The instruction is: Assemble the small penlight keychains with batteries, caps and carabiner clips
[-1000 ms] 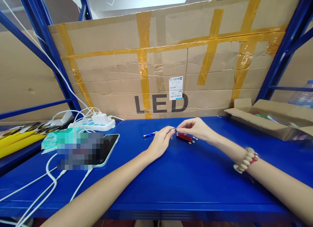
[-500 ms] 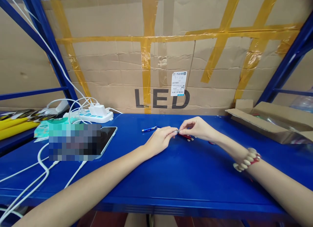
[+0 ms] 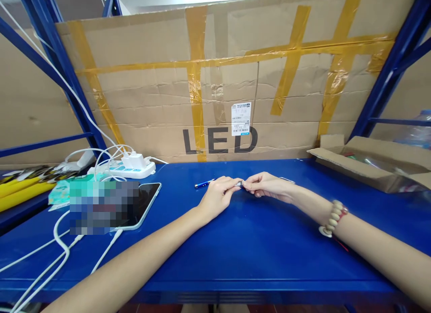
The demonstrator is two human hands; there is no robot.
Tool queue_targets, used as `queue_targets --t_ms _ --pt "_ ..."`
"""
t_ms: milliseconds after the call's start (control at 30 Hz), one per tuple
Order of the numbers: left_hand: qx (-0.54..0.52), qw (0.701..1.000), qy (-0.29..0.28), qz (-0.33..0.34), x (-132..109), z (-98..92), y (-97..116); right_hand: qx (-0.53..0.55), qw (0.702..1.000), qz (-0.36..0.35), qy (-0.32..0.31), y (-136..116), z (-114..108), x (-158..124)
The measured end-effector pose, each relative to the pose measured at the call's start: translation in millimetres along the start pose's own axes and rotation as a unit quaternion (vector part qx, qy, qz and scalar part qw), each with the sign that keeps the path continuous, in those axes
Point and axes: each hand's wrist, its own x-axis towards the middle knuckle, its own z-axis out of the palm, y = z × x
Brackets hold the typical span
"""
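Observation:
My left hand (image 3: 218,195) is closed in a pinch on a small silvery metal piece (image 3: 239,184), too small to name. Against the piece's right end press the fingertips of my right hand (image 3: 267,186), also closed; whether they grip that same piece or another small part is hidden. Just left of my left hand lies a slim blue pen-shaped tool (image 3: 203,184), partly covered by that hand. A thin silvery item (image 3: 287,180) shows on the table behind my right wrist.
A phone (image 3: 146,205) lies left on the blue table (image 3: 242,250), near white cables and a power strip (image 3: 141,169). An open cardboard box (image 3: 357,169) stands at the right. Behind rises a large taped carton (image 3: 161,102) marked LED.
My right hand has tilted lower and flatter beside my left fingertips. The red items under it no longer show, and the thin silvery item behind it has come into view. The camera view has shifted.

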Motion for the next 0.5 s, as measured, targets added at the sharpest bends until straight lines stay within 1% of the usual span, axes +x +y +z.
queue_targets --t_ms 100,267,333,400,500 --pt "-0.002 1.0 0.006 -0.015 2 -0.3 1 0.01 1.0 -0.008 -0.012 2 -3 1" --pt "0.013 0.999 -0.002 -0.033 5 -1.6 6 -0.039 0.999 -0.036 0.003 5 -7 4" --pt "0.009 0.999 0.001 -0.047 5 -1.8 7 -0.075 0.995 -0.054 0.026 6 -5 6" --pt "-0.016 0.997 0.013 -0.071 6 -1.2 6 -0.107 0.987 -0.101 0.072 7 -3 9" --pt "-0.064 0.991 0.034 -0.111 8 0.6 3 -0.139 0.958 -0.215 0.133 7 0 13"
